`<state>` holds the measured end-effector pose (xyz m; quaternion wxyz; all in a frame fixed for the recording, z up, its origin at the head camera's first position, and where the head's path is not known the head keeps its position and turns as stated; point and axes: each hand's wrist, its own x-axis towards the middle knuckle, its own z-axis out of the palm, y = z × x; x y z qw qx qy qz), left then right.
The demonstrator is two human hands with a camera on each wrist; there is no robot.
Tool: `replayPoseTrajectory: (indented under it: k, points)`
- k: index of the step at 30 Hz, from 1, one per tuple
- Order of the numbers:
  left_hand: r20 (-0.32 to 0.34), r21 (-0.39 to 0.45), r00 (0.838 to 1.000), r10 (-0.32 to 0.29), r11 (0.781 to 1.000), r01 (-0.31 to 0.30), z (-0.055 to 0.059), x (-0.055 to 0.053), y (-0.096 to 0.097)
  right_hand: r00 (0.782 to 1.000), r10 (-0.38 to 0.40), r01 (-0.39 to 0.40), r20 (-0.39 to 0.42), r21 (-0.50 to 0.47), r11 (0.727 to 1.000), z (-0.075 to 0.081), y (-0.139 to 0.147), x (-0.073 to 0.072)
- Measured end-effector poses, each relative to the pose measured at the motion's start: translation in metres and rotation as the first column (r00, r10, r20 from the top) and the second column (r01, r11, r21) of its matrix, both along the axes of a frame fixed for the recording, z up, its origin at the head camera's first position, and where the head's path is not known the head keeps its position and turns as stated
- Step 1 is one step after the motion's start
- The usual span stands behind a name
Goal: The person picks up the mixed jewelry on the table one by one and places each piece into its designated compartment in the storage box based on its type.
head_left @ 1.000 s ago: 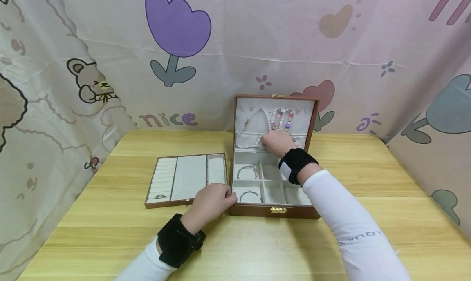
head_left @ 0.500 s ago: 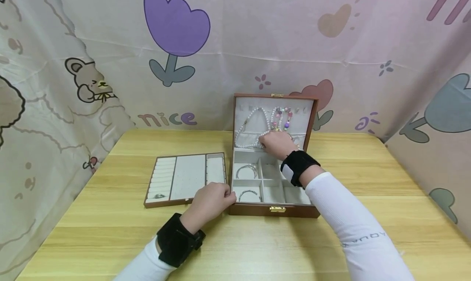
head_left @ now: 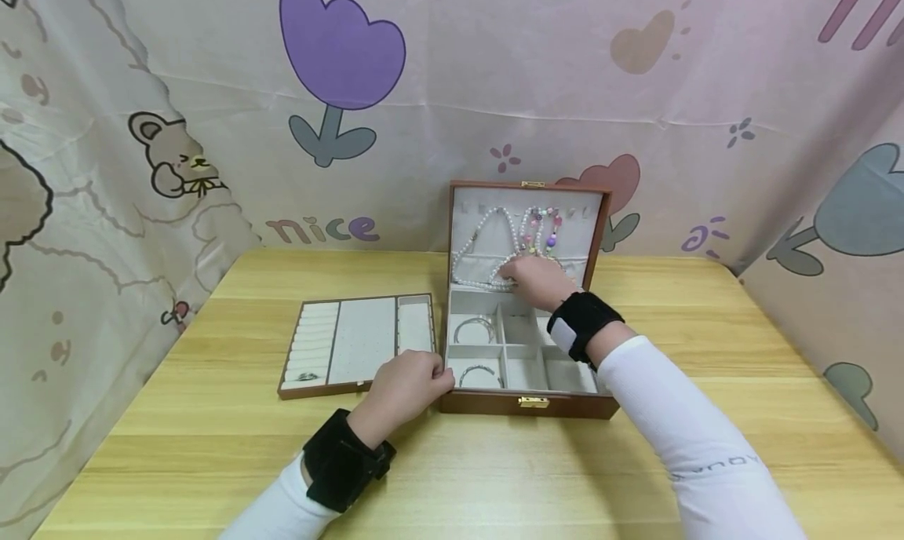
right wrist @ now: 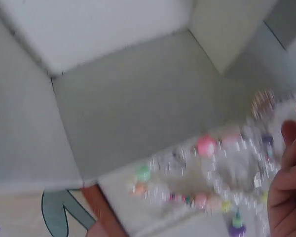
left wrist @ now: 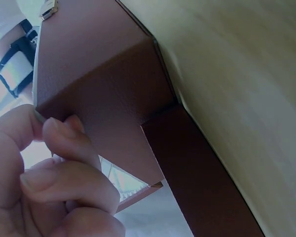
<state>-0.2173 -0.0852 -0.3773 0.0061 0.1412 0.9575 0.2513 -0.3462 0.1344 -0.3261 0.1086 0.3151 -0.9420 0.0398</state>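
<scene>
A brown jewelry box [head_left: 494,405] stands with its lid upright. My left hand [head_left: 410,387] grips its front left corner, thumb and finger at the rim in the left wrist view. A pearl necklace [head_left: 468,249] hangs in the lid, its lower strand reaching the curled fingertips of my right hand [head_left: 538,279], which pinches it low in front of the lid. Beside it hangs a necklace of colored beads [head_left: 551,240], partly behind the hand. In the right wrist view, the colored beads [right wrist: 206,146] lie near the curled fingers, whose tips are cut off.
A shallow tray [head_left: 367,337] with ring rolls sits left of the box, a small ring [head_left: 307,377] at its front. Bangles [head_left: 475,330] lie in the left compartments of the box. A patterned curtain [head_left: 424,116] hangs behind the wooden table [head_left: 212,438].
My right hand has shifted slightly down and to the right, and its forearm has swung right. The left hand stays at the box corner.
</scene>
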Motion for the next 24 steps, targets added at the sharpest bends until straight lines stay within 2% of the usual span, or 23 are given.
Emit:
replayPoseTrajectory:
  k: [3,6,9,12,20,24]
  points:
    - [-0.003,0.001,1.000,-0.002,1.000,0.002,0.000,0.000,0.001,0.993,-0.052,0.057,0.106,-0.045,0.997,0.008,0.009,0.005]
    - [-0.004,0.004,1.000,0.001,1.000,-0.001,0.000,0.000,0.001,0.978,-0.139,0.143,0.158,-0.014,0.990,0.009,0.016,0.008]
    - [0.004,0.004,1.000,0.003,1.000,-0.003,0.000,0.000,0.001,0.963,-0.226,0.221,0.149,0.049,0.974,0.001,0.018,0.009]
    - [0.009,-0.002,1.000,0.002,1.000,-0.001,-0.001,0.000,0.001,0.951,-0.282,0.272,0.130,0.086,0.958,-0.006,0.017,0.009]
    - [0.000,-0.007,1.000,0.004,1.000,-0.004,-0.002,0.000,0.001,0.958,-0.284,0.283,0.046,0.024,0.959,-0.002,0.022,0.008]
    - [-0.002,-0.003,1.000,0.005,1.000,-0.005,-0.001,0.000,0.000,0.966,-0.254,0.254,0.052,0.003,0.967,-0.001,0.022,0.005]
